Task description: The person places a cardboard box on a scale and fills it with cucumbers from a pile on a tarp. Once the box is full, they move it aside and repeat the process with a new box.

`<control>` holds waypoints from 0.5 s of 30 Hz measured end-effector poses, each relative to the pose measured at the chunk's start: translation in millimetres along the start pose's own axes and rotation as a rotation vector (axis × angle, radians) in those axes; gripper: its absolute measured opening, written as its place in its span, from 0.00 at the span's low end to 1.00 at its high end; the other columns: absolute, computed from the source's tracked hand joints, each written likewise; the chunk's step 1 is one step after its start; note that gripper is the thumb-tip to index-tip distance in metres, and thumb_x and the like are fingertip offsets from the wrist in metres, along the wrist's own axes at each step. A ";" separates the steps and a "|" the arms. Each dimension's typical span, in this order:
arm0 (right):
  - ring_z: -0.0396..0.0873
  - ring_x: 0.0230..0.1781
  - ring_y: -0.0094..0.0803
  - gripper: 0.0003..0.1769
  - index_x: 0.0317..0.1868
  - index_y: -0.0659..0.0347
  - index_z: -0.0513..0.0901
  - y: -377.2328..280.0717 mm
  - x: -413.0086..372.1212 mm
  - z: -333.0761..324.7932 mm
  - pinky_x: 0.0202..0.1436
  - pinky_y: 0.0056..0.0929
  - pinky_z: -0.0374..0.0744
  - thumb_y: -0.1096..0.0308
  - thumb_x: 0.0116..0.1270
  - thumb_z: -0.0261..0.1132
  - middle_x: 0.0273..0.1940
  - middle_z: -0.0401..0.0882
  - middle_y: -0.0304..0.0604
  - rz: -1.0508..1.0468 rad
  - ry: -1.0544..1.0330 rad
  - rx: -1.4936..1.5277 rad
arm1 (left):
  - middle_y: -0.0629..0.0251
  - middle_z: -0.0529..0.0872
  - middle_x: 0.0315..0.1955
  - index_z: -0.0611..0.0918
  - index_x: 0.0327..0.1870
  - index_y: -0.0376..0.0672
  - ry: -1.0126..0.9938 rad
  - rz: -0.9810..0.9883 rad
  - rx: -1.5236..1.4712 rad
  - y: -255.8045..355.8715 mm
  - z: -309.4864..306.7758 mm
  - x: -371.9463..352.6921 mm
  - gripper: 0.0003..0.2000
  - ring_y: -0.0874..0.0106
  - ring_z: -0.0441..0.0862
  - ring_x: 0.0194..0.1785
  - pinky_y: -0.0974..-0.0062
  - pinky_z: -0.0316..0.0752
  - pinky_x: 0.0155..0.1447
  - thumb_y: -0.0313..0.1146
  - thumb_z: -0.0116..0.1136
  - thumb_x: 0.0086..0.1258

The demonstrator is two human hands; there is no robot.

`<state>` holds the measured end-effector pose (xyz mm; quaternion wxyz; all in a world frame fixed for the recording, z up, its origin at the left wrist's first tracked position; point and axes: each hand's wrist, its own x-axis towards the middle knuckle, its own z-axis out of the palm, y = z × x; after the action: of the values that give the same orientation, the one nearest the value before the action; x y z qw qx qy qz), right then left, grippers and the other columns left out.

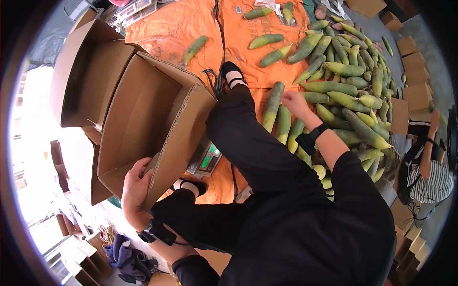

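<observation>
My left hand [135, 187] is inside the near end of an open cardboard box [188, 121], by its wall. Its fingers are closed around a green radish [153, 162], mostly hidden by the hand and the cardboard. My right hand [296, 105] is over the edge of a radish pile [346, 69]. Its fingers are curled together at the side of a long green radish [273, 107]; whether they grip it I cannot make out. Below the box wall, a scale [206, 161] with a lit green display is partly covered.
More cardboard boxes [90, 71] stand at the left. Loose radishes [195, 49] lie on the orange sheet [167, 26]. A dark cable [220, 28] crosses it, near my foot [234, 76]. At the right, another person in a striped top [431, 183] is beside cardboard boxes [416, 97].
</observation>
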<state>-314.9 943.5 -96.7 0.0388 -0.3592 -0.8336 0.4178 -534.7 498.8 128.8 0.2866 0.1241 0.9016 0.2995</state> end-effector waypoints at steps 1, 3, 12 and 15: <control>0.82 0.41 0.47 0.12 0.42 0.61 0.83 23.9 -9.7 5.8 0.45 0.39 0.78 0.64 0.62 0.62 0.41 0.84 0.52 0.101 -0.056 -0.086 | 0.59 0.86 0.36 0.79 0.54 0.35 -0.025 -0.039 0.009 1.3 1.3 0.4 0.17 0.75 0.81 0.39 0.78 0.74 0.46 0.23 0.58 0.63; 0.82 0.43 0.47 0.11 0.41 0.60 0.83 70.4 -28.9 23.0 0.47 0.41 0.78 0.64 0.61 0.62 0.40 0.84 0.52 0.192 -0.087 -0.199 | 0.60 0.86 0.36 0.79 0.54 0.34 -0.052 -0.081 0.023 0.8 1.6 2.8 0.16 0.75 0.81 0.38 0.78 0.74 0.46 0.24 0.58 0.64; 0.79 0.52 0.46 0.17 0.49 0.59 0.81 109.7 -65.2 41.6 0.57 0.40 0.75 0.62 0.61 0.65 0.47 0.82 0.52 0.528 -0.141 -0.289 | 0.62 0.85 0.38 0.80 0.55 0.37 0.366 0.017 -0.052 13.3 -0.9 -1.8 0.15 0.78 0.79 0.42 0.81 0.74 0.47 0.25 0.55 0.68; 0.77 0.55 0.48 0.26 0.56 0.61 0.75 102.9 -47.2 47.7 0.59 0.41 0.74 0.62 0.58 0.67 0.52 0.79 0.54 0.487 -0.090 -0.248 | 0.66 0.85 0.39 0.80 0.55 0.37 0.455 0.111 -0.078 2.7 -3.6 -2.8 0.14 0.79 0.81 0.42 0.83 0.75 0.48 0.25 0.55 0.70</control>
<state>-239.1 922.2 -191.0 -0.1439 -0.5322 -0.7684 0.3251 -534.4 498.2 134.0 0.0637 0.0918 0.9225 0.3696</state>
